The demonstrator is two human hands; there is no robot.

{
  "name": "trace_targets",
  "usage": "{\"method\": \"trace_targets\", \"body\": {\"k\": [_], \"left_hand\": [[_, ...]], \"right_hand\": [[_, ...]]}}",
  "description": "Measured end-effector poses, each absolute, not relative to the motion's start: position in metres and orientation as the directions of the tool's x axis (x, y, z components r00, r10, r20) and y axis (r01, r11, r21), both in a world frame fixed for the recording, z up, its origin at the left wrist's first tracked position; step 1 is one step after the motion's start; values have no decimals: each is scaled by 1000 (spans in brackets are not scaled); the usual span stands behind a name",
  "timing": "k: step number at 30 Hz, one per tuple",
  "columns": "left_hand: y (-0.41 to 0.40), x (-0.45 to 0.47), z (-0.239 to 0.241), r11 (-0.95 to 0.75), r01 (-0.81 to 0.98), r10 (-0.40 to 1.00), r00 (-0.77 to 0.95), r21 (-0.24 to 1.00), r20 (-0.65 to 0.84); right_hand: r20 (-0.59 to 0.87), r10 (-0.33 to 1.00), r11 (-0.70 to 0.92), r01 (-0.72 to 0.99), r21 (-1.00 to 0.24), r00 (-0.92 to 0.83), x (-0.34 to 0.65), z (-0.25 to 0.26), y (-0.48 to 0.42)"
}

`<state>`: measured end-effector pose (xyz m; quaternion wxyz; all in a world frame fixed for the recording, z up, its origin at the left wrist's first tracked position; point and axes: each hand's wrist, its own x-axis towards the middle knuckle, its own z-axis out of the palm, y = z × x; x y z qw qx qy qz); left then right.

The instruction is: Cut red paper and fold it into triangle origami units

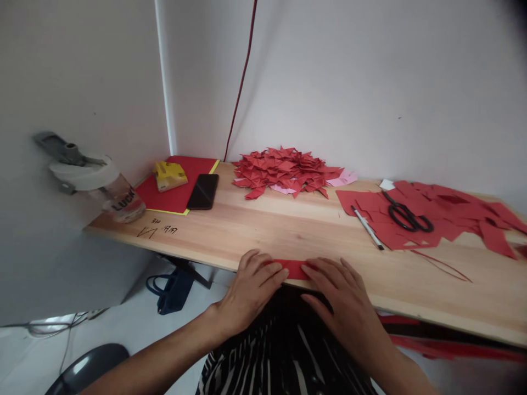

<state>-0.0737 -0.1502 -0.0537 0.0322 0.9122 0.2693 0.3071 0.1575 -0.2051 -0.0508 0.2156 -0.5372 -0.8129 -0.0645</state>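
Note:
A narrow strip of red paper (295,269) lies flat at the table's front edge, straight in front of my body. The fingers of my left hand (256,285) are bent and closed over its left end, the fingertips pressing it to the wood. On the other side, my right hand (343,293) rests its outstretched fingertips on the strip's right end, with the thumb held apart below the edge. Both ends of the strip are partly hidden under my fingers.
Folded red paper pieces (284,170) form a heap by the wall. To the right are red paper sheets (453,214), black scissors (407,215) and a pen (368,228). At left stand a bottle (119,192), a phone (203,191) and a yellow packet (170,175).

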Motion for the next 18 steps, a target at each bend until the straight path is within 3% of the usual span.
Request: {"method": "trace_targets", "body": {"k": [7, 11, 15, 18], "left_hand": [[-146, -67, -57, -842, 361, 538, 598, 400, 594], [-131, -57, -33, -812, 365, 582, 560, 454, 590], [-79, -34, -3, -753, 457, 657, 572, 474, 491], [-25, -14, 3, -643, 434, 732, 591, 631, 339]], "right_hand": [[526, 786, 526, 798, -295, -324, 137, -42, -193], [565, 744, 585, 756, -294, -356, 137, -24, -171], [402, 844, 495, 803, -331, -354, 150, 0, -119], [325, 891, 440, 781, -443, -317, 165, 6, -71]]}}
